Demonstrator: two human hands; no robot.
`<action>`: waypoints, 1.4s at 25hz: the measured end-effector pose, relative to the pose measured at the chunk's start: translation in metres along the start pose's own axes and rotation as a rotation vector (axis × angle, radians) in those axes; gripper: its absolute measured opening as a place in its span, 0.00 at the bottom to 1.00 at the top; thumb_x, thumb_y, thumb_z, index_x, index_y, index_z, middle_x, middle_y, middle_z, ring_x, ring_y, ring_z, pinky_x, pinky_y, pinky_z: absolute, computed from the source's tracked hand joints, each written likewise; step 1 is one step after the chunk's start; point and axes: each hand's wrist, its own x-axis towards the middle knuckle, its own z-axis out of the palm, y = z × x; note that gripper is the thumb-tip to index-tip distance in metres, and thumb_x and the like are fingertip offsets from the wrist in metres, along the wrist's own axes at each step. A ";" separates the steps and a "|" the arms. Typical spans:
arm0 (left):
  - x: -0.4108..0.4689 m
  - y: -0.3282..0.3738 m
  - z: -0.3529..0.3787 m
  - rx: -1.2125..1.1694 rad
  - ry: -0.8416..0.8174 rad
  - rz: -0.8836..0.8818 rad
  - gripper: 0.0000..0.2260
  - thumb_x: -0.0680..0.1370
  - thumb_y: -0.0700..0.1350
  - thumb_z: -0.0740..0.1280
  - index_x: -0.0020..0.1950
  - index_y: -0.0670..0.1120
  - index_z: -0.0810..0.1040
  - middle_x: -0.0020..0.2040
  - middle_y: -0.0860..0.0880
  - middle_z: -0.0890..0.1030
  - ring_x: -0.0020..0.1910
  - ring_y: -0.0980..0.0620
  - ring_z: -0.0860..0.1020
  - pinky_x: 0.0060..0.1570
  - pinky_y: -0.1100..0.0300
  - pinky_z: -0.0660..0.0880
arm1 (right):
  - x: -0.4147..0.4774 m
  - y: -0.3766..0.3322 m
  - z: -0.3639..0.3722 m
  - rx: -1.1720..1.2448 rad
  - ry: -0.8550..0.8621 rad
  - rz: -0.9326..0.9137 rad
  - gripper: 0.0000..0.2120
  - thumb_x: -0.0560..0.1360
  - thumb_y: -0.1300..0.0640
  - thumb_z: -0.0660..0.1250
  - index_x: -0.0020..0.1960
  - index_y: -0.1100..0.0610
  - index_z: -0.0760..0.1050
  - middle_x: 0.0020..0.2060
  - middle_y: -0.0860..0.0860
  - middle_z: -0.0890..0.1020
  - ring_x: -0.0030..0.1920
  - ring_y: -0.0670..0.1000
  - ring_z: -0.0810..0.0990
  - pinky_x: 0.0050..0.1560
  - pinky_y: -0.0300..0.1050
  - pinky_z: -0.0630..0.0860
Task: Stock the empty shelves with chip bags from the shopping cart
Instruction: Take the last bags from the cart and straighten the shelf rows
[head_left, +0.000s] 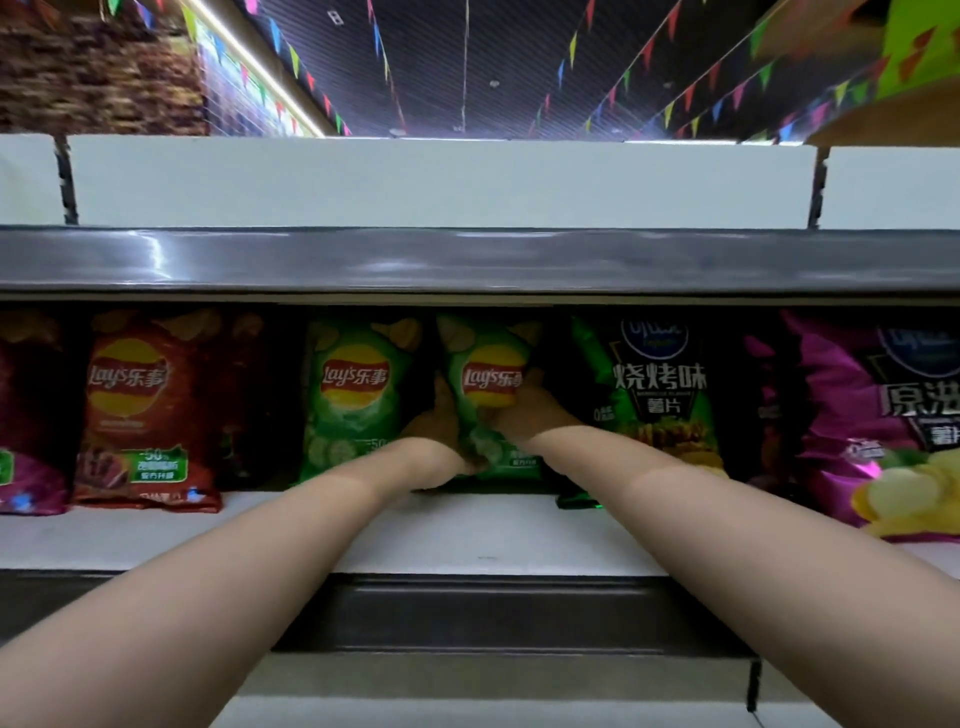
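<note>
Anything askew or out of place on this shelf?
Mostly tidy. The purple bag at the right sits further forward than the rest of the row, its bottom near the front of the shelf. The left hand and right hand hold the green bag. No spills or tears show.

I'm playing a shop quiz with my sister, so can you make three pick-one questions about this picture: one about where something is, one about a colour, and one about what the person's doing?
1. Where is the held green Lay's bag?
A. on the floor
B. in the shelf row, between the other green Lay's bag and the barbecue-flavour bag
C. in a cart

2. What colour is the Lay's bag farther left?
A. blue
B. red
C. white

3. What is the person doing?
A. waving
B. pushing a cart
C. holding that bag with the left grip and right grip

Answers: 1 B, since those two bags flank it; 2 B, since its front is red; 3 C, since both grips wrap round it.
</note>
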 end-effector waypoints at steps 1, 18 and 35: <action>0.002 0.001 0.002 0.029 0.007 -0.016 0.53 0.73 0.48 0.73 0.74 0.44 0.29 0.74 0.38 0.62 0.70 0.41 0.67 0.66 0.55 0.65 | 0.002 0.003 0.001 0.030 -0.001 0.003 0.37 0.78 0.51 0.62 0.75 0.62 0.44 0.69 0.60 0.67 0.67 0.59 0.69 0.64 0.48 0.67; -0.041 0.067 0.017 0.091 0.269 0.087 0.39 0.75 0.47 0.69 0.77 0.43 0.47 0.73 0.39 0.56 0.71 0.41 0.59 0.67 0.54 0.60 | -0.080 0.026 -0.083 -0.382 0.380 -0.414 0.21 0.78 0.54 0.58 0.70 0.56 0.64 0.67 0.56 0.66 0.67 0.58 0.65 0.64 0.48 0.65; -0.019 0.099 0.061 -0.067 0.072 0.266 0.54 0.70 0.47 0.75 0.68 0.61 0.29 0.77 0.41 0.50 0.75 0.42 0.56 0.70 0.53 0.62 | -0.058 0.093 -0.082 -0.532 0.126 -0.121 0.50 0.73 0.47 0.69 0.75 0.47 0.31 0.72 0.57 0.28 0.73 0.70 0.41 0.70 0.66 0.53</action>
